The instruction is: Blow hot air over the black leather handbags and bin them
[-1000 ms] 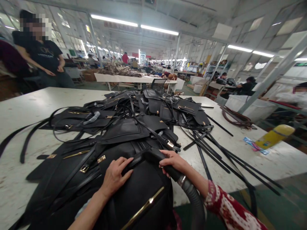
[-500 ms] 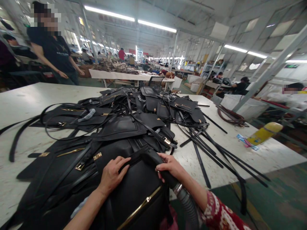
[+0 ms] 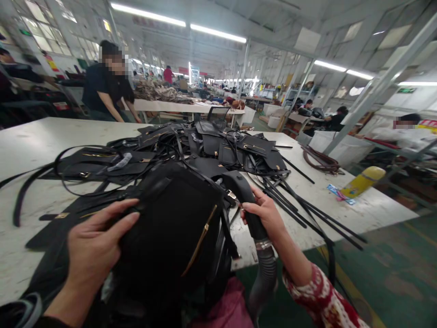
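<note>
A black bag (image 3: 177, 214) with a slanted gold zipper (image 3: 201, 239) stands tilted up in front of me at the table's near edge. My left hand (image 3: 97, 243) pinches its left side between thumb and fingers. To the right, my right hand (image 3: 264, 212) is wrapped round a curved black hose nozzle (image 3: 256, 225). A metal clamp (image 3: 262, 245) joins the nozzle to a ribbed grey hose (image 3: 266, 273) that runs down past the table edge. The nozzle's bent tip lies close to the bag's upper right corner; whether they touch I cannot tell.
Behind the bag, several black bags and flaps (image 3: 211, 141) with gold fittings lie heaped on the white table (image 3: 41, 136). Loose straps (image 3: 317, 214) trail right, near a yellow bottle (image 3: 363, 181) and coiled brown straps (image 3: 319, 159). A person (image 3: 105, 91) bends beyond the table.
The bag has been raised and turned upright. My left hand has moved left along it, and my right hand has lifted the nozzle up and right. The person beyond has bent down.
</note>
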`<state>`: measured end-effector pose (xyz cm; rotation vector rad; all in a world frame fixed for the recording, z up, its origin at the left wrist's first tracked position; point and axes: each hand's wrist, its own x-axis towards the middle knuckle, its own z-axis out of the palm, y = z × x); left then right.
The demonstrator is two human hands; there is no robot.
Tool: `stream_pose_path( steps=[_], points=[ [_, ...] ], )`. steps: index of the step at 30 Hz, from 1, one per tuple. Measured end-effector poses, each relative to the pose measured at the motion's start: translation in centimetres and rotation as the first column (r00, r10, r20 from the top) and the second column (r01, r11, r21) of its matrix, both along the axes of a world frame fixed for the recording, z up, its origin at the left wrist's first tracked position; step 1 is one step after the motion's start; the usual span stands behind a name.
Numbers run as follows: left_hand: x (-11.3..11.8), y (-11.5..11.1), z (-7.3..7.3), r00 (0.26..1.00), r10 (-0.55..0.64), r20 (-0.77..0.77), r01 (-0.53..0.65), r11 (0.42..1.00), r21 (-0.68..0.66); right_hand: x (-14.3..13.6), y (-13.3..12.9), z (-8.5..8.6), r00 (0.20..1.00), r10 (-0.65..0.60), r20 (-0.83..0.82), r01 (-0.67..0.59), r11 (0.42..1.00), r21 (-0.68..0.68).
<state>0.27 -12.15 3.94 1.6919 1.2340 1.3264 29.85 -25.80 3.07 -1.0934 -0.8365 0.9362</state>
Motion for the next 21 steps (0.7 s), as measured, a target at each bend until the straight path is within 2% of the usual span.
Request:
stream_pose_path(
  steps=[2, 3, 5, 6, 8, 10, 12, 14, 15, 17, 21],
  points=[
    [-0.6, 0.1, 2.1, 0.974, 0.025, 0.224, -0.001, 0.994, -0.107, 0.7, -2.4, 0.6, 0.998, -0.066, -0.006, 0.066, 0.998, -0.001],
    [-0.6, 0.2, 2.6, 0.957, 0.035, 0.287, 0.004, 0.991, -0.135, 1.0, -3.5, 0.7, 0.995, -0.094, -0.012, 0.094, 0.996, -0.005],
    [0.1, 0.5, 2.1, 0.966, 0.035, 0.255, -0.003, 0.992, -0.124, 1.3, -5.5, 0.6, 0.989, -0.144, -0.020, 0.144, 0.990, -0.010],
    [0.8, 0.5, 1.2, 0.987, 0.008, 0.160, 0.007, 0.996, -0.090, 1.3, -6.4, 0.4, 0.986, -0.165, -0.019, 0.164, 0.986, -0.016],
    [2.4, 0.4, -2.1, 0.990, -0.088, -0.112, 0.089, 0.996, 0.010, 1.2, -8.0, -0.2, 0.980, -0.198, -0.008, 0.197, 0.979, -0.046],
    [3.9, 0.1, -6.1, 0.918, -0.151, -0.367, 0.195, 0.977, 0.086, 1.0, -9.5, -1.0, 0.977, -0.215, 0.012, 0.215, 0.972, -0.098],
    [4.9, -0.4, -9.9, 0.856, -0.133, -0.499, 0.213, 0.971, 0.105, 0.9, -10.7, -2.0, 0.975, -0.221, 0.030, 0.223, 0.962, -0.159],
    [5.3, -0.8, -12.4, 0.825, -0.107, -0.555, 0.194, 0.976, 0.100, 0.9, -11.7, -3.0, 0.976, -0.213, 0.041, 0.217, 0.952, -0.216],
    [5.3, -1.0, -13.0, 0.815, -0.101, -0.570, 0.191, 0.976, 0.100, 1.0, -12.2, -3.6, 0.978, -0.203, 0.041, 0.206, 0.948, -0.242],
    [5.2, -1.1, -13.4, 0.803, -0.090, -0.590, 0.198, 0.973, 0.122, 1.1, -12.9, -4.6, 0.988, -0.154, 0.023, 0.154, 0.943, -0.295],
    [4.0, -0.9, -12.1, 0.800, -0.031, -0.599, 0.199, 0.956, 0.216, 1.2, -13.4, -6.2, 0.996, 0.017, -0.089, -0.049, 0.926, -0.374]
  ],
)
